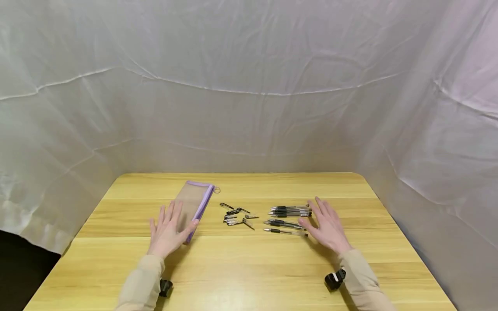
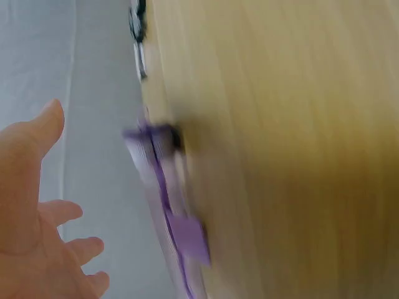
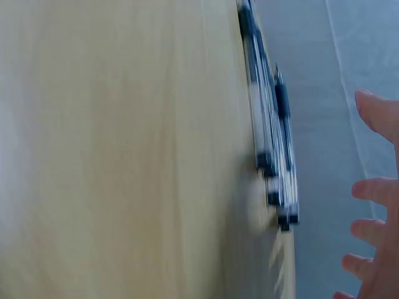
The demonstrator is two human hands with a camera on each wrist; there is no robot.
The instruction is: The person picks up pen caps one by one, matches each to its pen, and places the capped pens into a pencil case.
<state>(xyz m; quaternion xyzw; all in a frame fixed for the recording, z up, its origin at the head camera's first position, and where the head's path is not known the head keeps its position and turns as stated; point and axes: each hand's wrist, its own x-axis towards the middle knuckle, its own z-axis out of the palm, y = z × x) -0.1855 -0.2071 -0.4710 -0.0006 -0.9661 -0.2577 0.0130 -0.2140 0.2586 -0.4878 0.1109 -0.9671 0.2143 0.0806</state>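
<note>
My left hand (image 1: pixel 168 231) hovers with spread fingers over a flat mesh zipper pouch (image 1: pixel 189 201) with purple edging. In the left wrist view the hand shows above the pouch (image 2: pixel 163 193), thumb out and nothing held. At the right, my right hand (image 1: pixel 327 224) is spread beside the back ends of several uncapped black gel pens (image 1: pixel 288 211), which lie side by side with tips to the left. The right wrist view has the straight fingers apart from the pens (image 3: pixel 268 118). Between the hands lies a loose group of black pen caps (image 1: pixel 233 216).
Everything lies on a light wooden table (image 1: pixel 241 276). Pale grey fabric sheeting (image 1: pixel 249 108) hangs around its back and sides. A small ring (image 1: pixel 217 190) sits at the pouch's zipper end. Each wrist wears a black camera (image 1: pixel 335 280).
</note>
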